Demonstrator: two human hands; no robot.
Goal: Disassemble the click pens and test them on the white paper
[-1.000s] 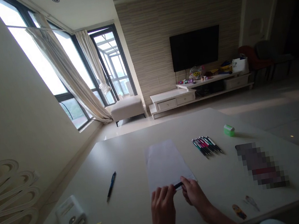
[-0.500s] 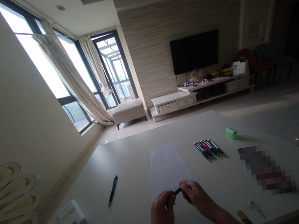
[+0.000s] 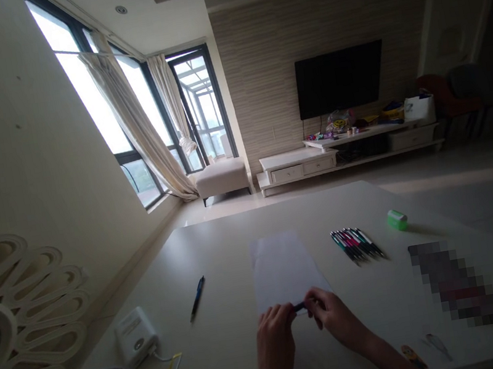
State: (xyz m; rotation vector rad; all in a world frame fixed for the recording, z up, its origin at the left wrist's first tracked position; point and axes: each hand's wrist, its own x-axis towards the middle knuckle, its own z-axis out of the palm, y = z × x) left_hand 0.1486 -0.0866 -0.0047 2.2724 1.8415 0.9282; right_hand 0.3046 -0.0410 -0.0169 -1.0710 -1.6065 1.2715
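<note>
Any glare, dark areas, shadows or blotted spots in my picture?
All head view: windows largely blown out; far right sunk in darkness; green box throwing its shadow rightward; pixelation covering the long item; held dark object partly covered.

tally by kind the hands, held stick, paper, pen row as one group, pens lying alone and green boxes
Left hand and right hand: 2
Held dark stick: 1
White paper: 1
Pen row: 1
Lone pen: 1
Green box: 1
Total: 7
</note>
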